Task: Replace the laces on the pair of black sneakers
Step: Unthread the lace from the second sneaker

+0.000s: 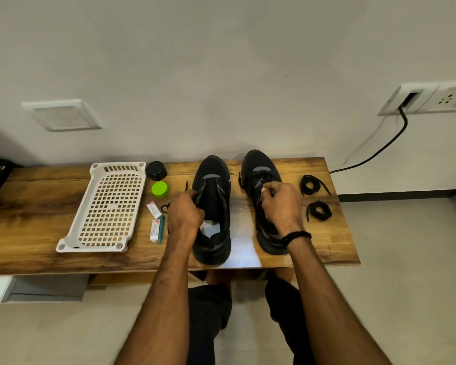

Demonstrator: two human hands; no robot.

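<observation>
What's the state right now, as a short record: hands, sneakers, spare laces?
left hand: grips left sneaker at its side
right hand: pinches at top of right sneaker
sneakers: side by side on bench, toes to wall
spare laces: two coils, right of sneakers, untouched
basket: left of sneakers

Black left sneaker [212,177] and right sneaker [258,164] stand parallel, coiled laces [319,211] beside.

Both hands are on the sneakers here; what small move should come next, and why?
Probably the right hand draws the lace it pinches out of the right sneaker. The left sneaker, held by the left hand, looks already unlaced, and two coiled laces wait on the bench.
</observation>
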